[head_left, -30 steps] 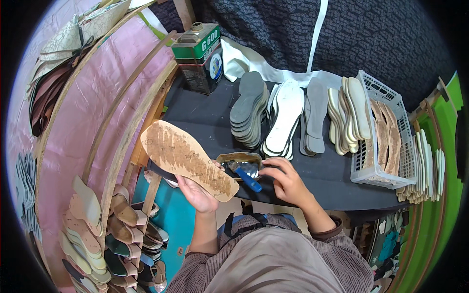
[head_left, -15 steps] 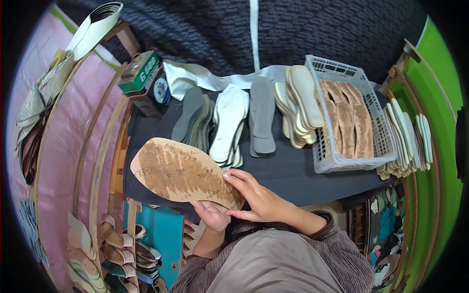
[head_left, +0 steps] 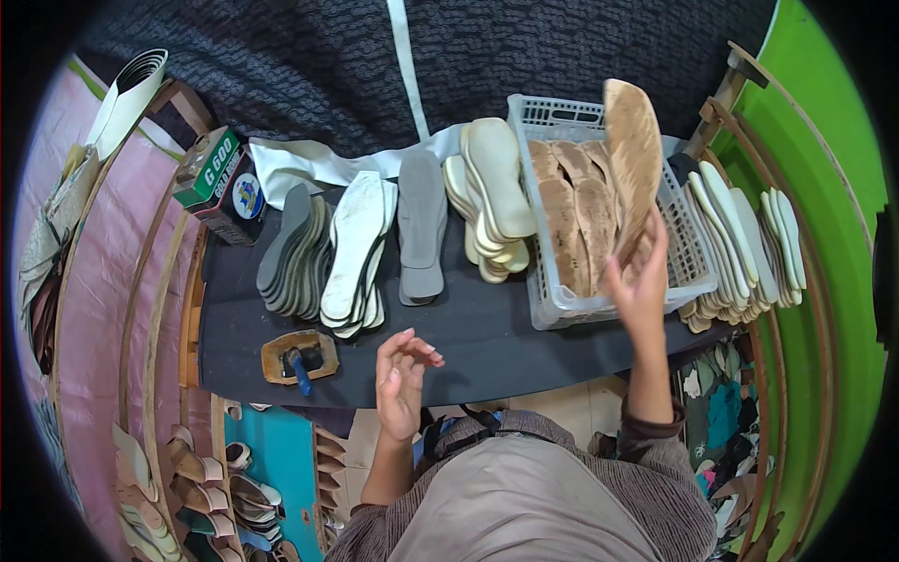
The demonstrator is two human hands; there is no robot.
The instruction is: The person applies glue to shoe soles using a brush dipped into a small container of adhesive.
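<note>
I see a brown, finely ribbed top [head_left: 670, 482] whose sleeves [head_left: 368, 520] leave the forearms [head_left: 648, 375] bare, the right cuff [head_left: 653, 428] plain and darker; a softly creased taupe cloth [head_left: 515, 506] drapes down the front, a black strap [head_left: 433, 438] showing beside it.

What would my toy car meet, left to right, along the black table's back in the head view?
Boxy green-and-black metal can, dark grey foot-shaped soles, white foot-shaped soles, lighter grey soles, cream soles, translucent rectangular plastic basket.

The insole [head_left: 632, 140] is tan streaked with brown, the basket [head_left: 567, 311] whitish.
</note>
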